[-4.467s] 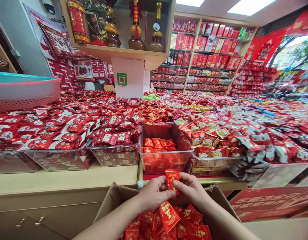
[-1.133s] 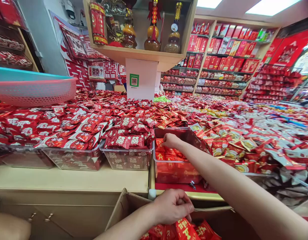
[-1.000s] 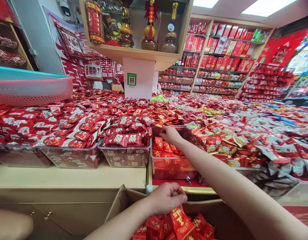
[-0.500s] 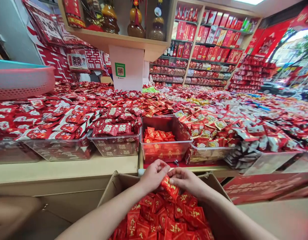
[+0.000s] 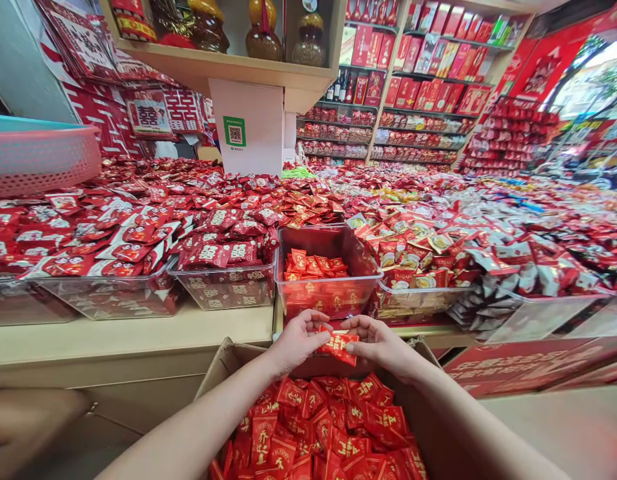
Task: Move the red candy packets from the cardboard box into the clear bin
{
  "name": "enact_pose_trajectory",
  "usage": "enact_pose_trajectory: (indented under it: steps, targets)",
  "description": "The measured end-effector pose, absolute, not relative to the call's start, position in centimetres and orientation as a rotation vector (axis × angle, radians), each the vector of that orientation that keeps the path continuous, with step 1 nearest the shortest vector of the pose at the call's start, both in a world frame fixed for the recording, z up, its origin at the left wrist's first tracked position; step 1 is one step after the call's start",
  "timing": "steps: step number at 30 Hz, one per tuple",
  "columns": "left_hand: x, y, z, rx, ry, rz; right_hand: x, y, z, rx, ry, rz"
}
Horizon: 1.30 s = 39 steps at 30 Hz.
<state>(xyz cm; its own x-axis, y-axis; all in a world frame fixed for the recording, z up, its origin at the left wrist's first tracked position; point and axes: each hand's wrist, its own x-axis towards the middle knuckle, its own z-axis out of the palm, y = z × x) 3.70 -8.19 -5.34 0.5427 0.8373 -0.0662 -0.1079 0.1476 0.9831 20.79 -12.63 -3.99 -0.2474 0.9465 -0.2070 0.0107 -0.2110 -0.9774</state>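
Observation:
Between my two hands is a red candy packet (image 5: 339,345) with gold characters, lying roughly level. My left hand (image 5: 302,341) pinches its left end, and my right hand (image 5: 374,343) pinches its right end. Below them a cardboard box (image 5: 221,365) holds many similar red packets (image 5: 315,427). Just beyond my hands stands a clear plastic bin (image 5: 331,288), partly filled with small red packets of the same look.
More clear bins run along the counter edge: dark red packets (image 5: 225,253) to the left, durian-labelled packets (image 5: 411,257) to the right. A pink basket (image 5: 43,160) sits at far left. A white panel with a QR code (image 5: 235,133) stands behind, under an overhanging shelf (image 5: 228,60).
My hands have risen slightly, away from the packets in the box. The held packet has turned from hanging at a slant to nearly level, and the view has shifted a little.

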Motion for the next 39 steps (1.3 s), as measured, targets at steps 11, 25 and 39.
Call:
enact_pose_trajectory:
  steps: [11,25,39]
  targets:
    - [3.1,-8.5,-4.6,1.392,0.778,0.679,20.6,-12.4,-4.6,-1.130,-1.295,1.480]
    - [3.7,-9.2,-4.7,1.350,0.754,0.527,19.9,-12.8,-3.9,-1.012,-1.061,1.441]
    - [3.4,-8.7,-6.0,1.361,0.619,0.565,20.0,-8.7,4.1,-1.194,-1.595,0.352]
